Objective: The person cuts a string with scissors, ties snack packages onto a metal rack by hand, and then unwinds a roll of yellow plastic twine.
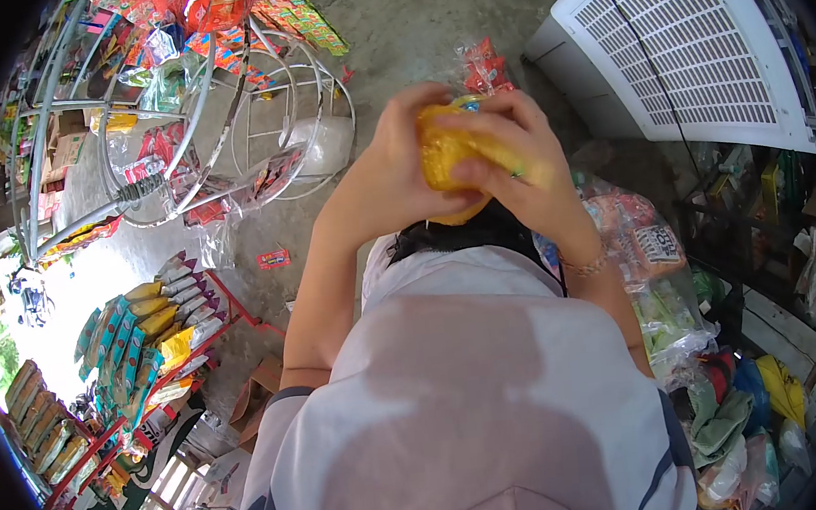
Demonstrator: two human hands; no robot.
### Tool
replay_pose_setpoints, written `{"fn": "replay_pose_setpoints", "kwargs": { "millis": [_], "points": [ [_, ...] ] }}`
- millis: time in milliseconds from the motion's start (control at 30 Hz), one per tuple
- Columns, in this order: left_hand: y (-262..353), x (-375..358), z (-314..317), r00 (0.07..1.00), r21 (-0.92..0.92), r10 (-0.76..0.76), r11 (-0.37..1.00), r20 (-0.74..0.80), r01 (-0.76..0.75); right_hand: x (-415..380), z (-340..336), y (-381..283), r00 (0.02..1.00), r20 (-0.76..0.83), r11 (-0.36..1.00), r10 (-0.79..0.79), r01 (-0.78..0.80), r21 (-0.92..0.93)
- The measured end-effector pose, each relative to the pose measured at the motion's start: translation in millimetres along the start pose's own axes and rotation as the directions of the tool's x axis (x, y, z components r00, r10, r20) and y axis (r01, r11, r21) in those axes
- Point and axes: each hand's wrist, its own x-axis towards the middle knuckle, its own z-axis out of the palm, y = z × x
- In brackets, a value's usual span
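Observation:
A shiny yellow plastic packet [445, 148] is held up in front of my chest, between both hands. My left hand [395, 165] is wrapped round its left side, with the thumb low across the front. From the other side, my right hand [526, 140] grips it with bent fingers, slightly smeared by motion. A patch of blue and green shows at the packet's top edge. Its print and contents cannot be made out, and part of it is hidden behind my fingers.
A white wire rack [219, 164] with hanging snack packets stands at left. Below it is a red display rack [230, 303] of bagged snacks. A large white louvred appliance [595, 77] stands at upper right. Red packets [484, 69] lie on the concrete floor [390, 31]; plastic bags [667, 316] crowd my right side.

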Motion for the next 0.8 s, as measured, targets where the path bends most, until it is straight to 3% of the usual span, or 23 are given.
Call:
{"fn": "replay_pose_setpoints", "kwargs": {
  "millis": [67,167,200,300,400,500,567,633,667,700,733,800],
  "points": [
    [5.1,7.0,-2.3,0.987,0.116,0.136,0.982,0.090,-0.146,8.7,-3.1,-0.8,0.999,0.027,0.995,-0.022,0.019,0.097],
    [19.2,10.2,-12.3,0.963,0.263,0.250,0.927,0.102,-0.269,16.0,-12.7,-12.2,0.977,-0.093,0.896,0.192,-0.136,0.422],
    [22.5,9.8,-14.8,0.957,0.305,0.278,0.907,0.088,-0.291,16.1,-16.0,-12.8,0.958,-0.064,0.836,0.279,-0.210,0.507],
    [25.6,4.5,-18.8,0.969,0.216,0.227,0.946,0.094,-0.242,9.5,-17.2,-0.7,0.967,-0.013,0.733,0.256,-0.186,0.654],
    [23.5,-3.1,-15.4,0.983,0.148,0.173,0.972,0.068,-0.182,9.8,-15.2,-14.0,0.917,-0.085,0.690,0.389,-0.229,0.686],
    [34.0,-11.7,-12.3,0.994,0.287,0.110,0.953,-0.013,-0.101,1.7,-2.0,-23.4,0.897,-0.382,0.916,0.220,-0.056,0.397],
    [38.7,-14.8,-7.9,0.995,0.306,0.080,0.950,-0.064,-0.057,-12.5,6.5,-11.9,0.850,-0.518,0.966,-0.096,0.204,0.156],
    [41.5,-15.3,-3.0,0.992,0.309,0.064,0.951,-0.107,-0.028,-17.7,4.9,-16.6,0.811,-0.478,0.940,-0.338,0.264,-0.217],
    [42.8,-15.6,-0.6,0.991,0.304,0.062,0.952,-0.121,-0.023,-19.9,-1.7,-26.4,0.832,-0.388,0.871,-0.396,0.207,-0.446],
    [44.3,-15.7,1.5,0.989,0.299,0.062,0.954,-0.134,-0.019,-18.8,-7.1,-35.4,0.857,-0.287,0.743,-0.429,0.154,-0.651],
    [46.6,-15.1,3.2,0.991,0.336,0.066,0.942,-0.120,-0.022,-16.2,-7.8,-40.6,0.911,-0.225,0.707,-0.345,0.094,-0.701],
    [51.0,-13.9,5.4,0.993,0.411,0.077,0.911,-0.090,-0.033,-13.4,-9.7,-38.8,0.976,-0.159,0.765,-0.147,0.010,-0.644]
  ]
}}
